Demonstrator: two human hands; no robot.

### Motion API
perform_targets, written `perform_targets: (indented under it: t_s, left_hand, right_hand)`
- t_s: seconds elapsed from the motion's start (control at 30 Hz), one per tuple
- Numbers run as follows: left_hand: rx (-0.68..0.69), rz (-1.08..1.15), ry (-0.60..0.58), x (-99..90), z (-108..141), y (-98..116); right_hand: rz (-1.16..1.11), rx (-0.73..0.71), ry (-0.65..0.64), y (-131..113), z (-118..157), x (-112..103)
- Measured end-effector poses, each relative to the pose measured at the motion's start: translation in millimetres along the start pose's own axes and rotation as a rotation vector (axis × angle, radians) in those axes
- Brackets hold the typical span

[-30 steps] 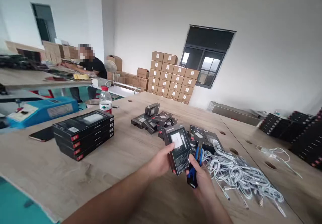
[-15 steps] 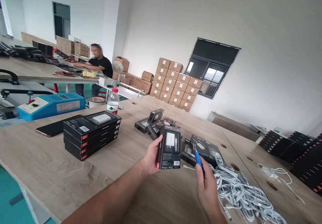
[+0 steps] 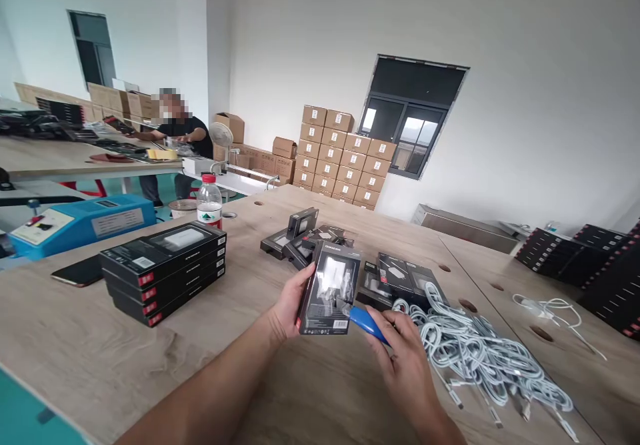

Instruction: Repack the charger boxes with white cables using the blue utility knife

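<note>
My left hand [image 3: 290, 305] is closed on the left edge of a black charger box [image 3: 325, 308], holding it tilted up above the table. Through the box's clear window a white charger and part of a cable show, with glare across them. In my right hand [image 3: 403, 351] is a blue-handled tool [image 3: 367, 323] with a slim tip, whose exact kind I cannot make out. The tip is at the lower right of the window; whether it touches the film cannot be told. Just right of that hand lies a heap of coiled white cables [image 3: 480, 351].
Stacked black boxes [image 3: 165, 271], a phone [image 3: 77, 270] and a water bottle [image 3: 209, 201] stand at left. More charger boxes [image 3: 400, 278] lie beyond my hands. The wooden table [image 3: 210, 371] has several round holes. A co-worker [image 3: 175, 135] sits at another table.
My right hand has brought the blue-handled tool left and down to the box's window. The box leans back more in my left hand. The whole view has shifted slightly.
</note>
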State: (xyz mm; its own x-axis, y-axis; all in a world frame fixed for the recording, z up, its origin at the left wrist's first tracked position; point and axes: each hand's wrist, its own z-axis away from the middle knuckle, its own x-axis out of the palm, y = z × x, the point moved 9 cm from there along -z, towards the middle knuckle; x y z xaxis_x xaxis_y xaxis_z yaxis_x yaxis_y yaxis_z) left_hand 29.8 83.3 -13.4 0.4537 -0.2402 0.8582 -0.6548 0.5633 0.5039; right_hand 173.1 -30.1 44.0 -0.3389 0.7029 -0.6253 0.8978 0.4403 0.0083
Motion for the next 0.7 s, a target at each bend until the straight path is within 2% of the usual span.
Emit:
perform_targets:
  t_s: [0.47,0.7]
  left_hand:
    - [-0.058,-0.053,-0.098,4.4,-1.0,-8.5]
    - [-0.243,-0.105,-0.089,-0.6,-3.6,-39.8]
  right_hand:
    - [-0.029,0.024,0.019,1.6,-0.5,1.1]
    - [0.003,0.088,0.082,-2.0,-2.8,-7.4]
